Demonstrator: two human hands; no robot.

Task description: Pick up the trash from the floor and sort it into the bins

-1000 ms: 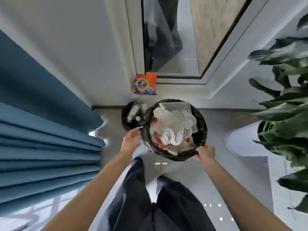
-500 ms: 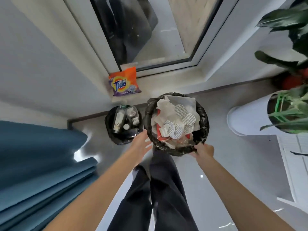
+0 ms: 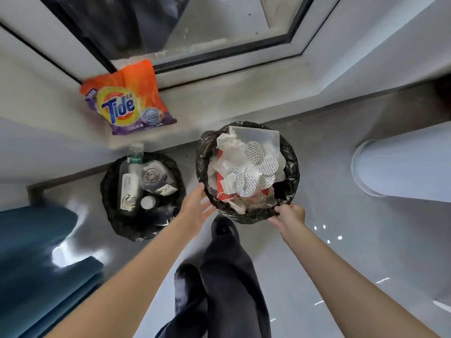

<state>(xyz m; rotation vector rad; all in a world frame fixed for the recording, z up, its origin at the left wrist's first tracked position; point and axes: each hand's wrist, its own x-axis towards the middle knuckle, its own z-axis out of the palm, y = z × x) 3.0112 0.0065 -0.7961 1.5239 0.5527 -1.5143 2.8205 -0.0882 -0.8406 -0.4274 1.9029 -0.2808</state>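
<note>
While bin (image 3: pixel 292 167) opens upward | left hand (image 3: pixel 195 208) spread beside it | right hand (image 3: pixel 291 213) pinches rim

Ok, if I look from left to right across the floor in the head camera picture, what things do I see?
Blue curtain → bin of bottles → bin of paper trash → white ribbed pot. I skipped the Tide bag: it overlaps the bin of bottles.

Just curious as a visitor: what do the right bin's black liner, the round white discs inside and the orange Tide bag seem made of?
Black liner: thin plastic film, glossy, crinkled.
Round discs: probably paper or foil seals, matte with fine print; unclear which.
Tide bag: printed plastic film, shiny, wrinkled.
</note>
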